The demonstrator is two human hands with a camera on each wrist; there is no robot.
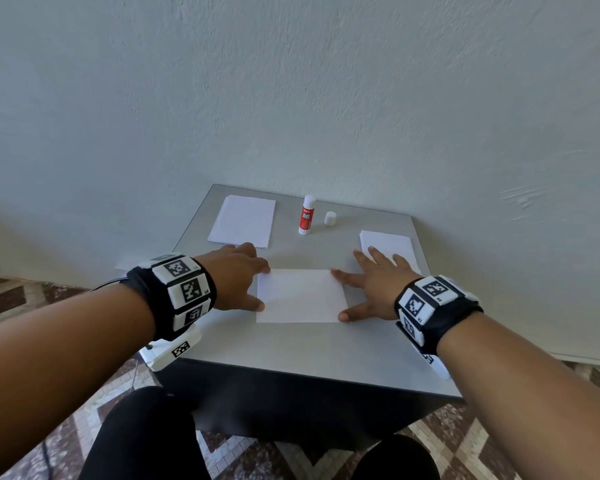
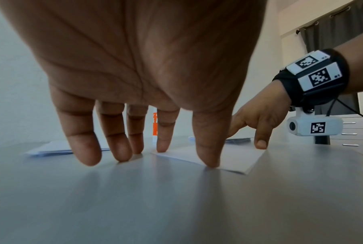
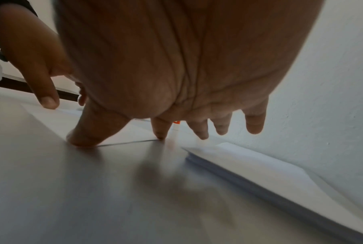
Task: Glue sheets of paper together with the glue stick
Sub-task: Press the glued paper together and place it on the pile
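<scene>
A white sheet of paper (image 1: 300, 295) lies flat in the middle of the grey table (image 1: 291, 351). My left hand (image 1: 261, 288) touches its left edge with thumb and straight fingers; the thumb tip (image 2: 209, 163) presses the near corner. At the opposite edge my right hand (image 1: 340, 294) does the same, its thumb (image 3: 80, 140) and index finger (image 3: 160, 135) down on the sheet (image 3: 57, 122). Neither hand holds anything. Behind the sheet a red and white glue stick (image 1: 306, 215) stands upright, with its white cap (image 1: 330, 218) standing apart to its right.
One stack of white paper (image 1: 243, 220) lies at the back left of the table. Another stack (image 1: 387, 245) lies at the right edge, partly under my right fingers (image 3: 249, 166). A wall runs close behind the table. My legs are below the front edge.
</scene>
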